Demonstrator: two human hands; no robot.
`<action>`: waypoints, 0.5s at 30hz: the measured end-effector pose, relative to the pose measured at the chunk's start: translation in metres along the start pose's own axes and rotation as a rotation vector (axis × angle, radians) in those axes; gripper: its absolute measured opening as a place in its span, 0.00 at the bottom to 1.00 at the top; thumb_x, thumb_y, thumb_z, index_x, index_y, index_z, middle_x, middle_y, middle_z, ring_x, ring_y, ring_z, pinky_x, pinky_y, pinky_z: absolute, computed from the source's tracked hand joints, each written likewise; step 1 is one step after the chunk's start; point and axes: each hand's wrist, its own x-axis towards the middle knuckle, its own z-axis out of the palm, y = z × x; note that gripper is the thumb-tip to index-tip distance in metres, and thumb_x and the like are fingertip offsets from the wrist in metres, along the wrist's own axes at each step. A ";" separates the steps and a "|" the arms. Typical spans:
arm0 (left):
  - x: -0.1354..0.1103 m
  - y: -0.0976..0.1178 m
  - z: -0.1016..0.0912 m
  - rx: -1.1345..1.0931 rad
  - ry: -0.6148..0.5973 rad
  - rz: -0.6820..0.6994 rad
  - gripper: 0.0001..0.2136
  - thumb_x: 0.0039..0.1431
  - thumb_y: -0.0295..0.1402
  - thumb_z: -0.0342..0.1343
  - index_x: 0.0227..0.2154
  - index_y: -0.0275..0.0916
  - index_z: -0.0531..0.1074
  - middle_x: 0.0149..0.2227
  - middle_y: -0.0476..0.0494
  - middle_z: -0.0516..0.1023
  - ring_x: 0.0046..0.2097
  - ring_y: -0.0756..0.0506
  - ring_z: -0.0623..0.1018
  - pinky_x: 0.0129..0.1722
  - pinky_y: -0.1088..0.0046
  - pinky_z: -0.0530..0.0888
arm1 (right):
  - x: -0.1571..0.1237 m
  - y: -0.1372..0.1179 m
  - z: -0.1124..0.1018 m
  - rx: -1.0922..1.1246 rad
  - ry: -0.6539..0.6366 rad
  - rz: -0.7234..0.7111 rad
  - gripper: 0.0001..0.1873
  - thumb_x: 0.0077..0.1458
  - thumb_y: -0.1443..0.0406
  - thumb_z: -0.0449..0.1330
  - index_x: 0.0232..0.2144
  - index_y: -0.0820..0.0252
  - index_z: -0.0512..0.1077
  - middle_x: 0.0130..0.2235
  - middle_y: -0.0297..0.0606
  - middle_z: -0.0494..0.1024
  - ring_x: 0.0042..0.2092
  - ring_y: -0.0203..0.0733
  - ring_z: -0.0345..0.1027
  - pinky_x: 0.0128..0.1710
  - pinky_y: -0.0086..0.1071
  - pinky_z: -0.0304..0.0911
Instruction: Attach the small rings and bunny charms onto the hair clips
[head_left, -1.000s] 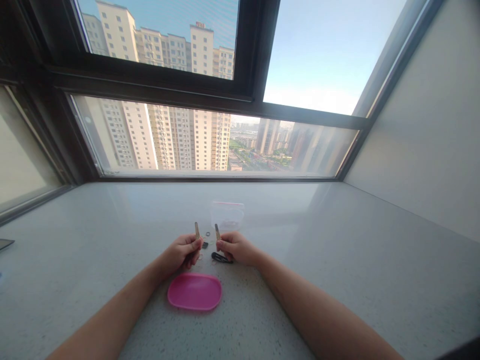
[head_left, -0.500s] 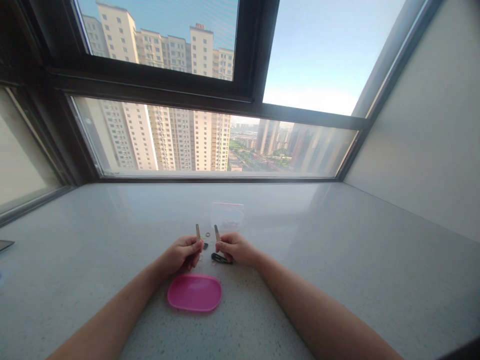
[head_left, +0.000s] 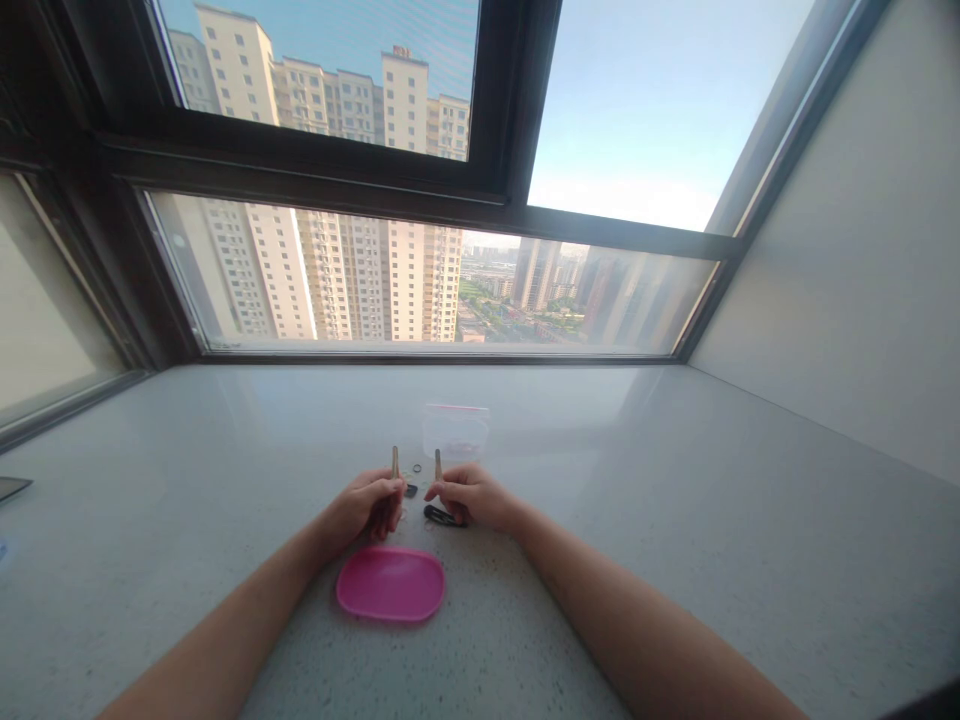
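My left hand (head_left: 379, 502) is closed on a slim brownish hair clip (head_left: 395, 461), which points upward from the thumb and fingertips. A similar slim hair clip (head_left: 438, 463) stands upright in my right hand (head_left: 466, 493), pinched at its lower end. Between the hands lie a small dark piece (head_left: 411, 491) and a small dark ring (head_left: 417, 468), perhaps a hair tie. A black snap hair clip (head_left: 442, 516) rests on the surface just under my right fingers. Nearest me is a shallow pink tray (head_left: 391, 585), with nothing visible in it.
Behind the hands a clear zip bag (head_left: 456, 432) lies on the speckled pale sill (head_left: 600, 480). A flat dark-edged object (head_left: 13, 488) sits at the far left. The window frame (head_left: 442, 358) bounds the back, and a white wall (head_left: 847, 300) rises on the right.
The clip in my right hand has turned more upright and shifted slightly right, and the right fingers have changed position on it. My left hand is almost still.
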 end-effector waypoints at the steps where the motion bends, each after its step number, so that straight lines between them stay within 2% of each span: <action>1: 0.000 0.000 0.000 0.002 0.007 -0.002 0.09 0.54 0.36 0.46 0.25 0.35 0.64 0.14 0.49 0.69 0.14 0.53 0.63 0.13 0.80 0.57 | 0.000 0.000 0.000 0.008 0.003 0.007 0.16 0.50 0.58 0.55 0.30 0.69 0.71 0.15 0.27 0.62 0.14 0.26 0.53 0.13 0.21 0.46; 8: 0.000 0.001 0.002 -0.002 0.020 -0.007 0.11 0.55 0.38 0.45 0.22 0.38 0.59 0.14 0.51 0.68 0.13 0.54 0.62 0.12 0.80 0.57 | 0.000 0.000 0.001 -0.028 0.016 -0.013 0.15 0.49 0.59 0.56 0.28 0.68 0.71 0.15 0.27 0.62 0.15 0.26 0.53 0.13 0.21 0.46; 15: 0.000 0.005 0.005 0.080 0.022 -0.024 0.14 0.53 0.43 0.50 0.23 0.37 0.61 0.14 0.52 0.68 0.13 0.55 0.62 0.12 0.81 0.57 | -0.003 -0.002 0.000 -0.156 0.009 -0.050 0.16 0.48 0.56 0.58 0.22 0.67 0.69 0.14 0.27 0.61 0.16 0.26 0.51 0.15 0.22 0.45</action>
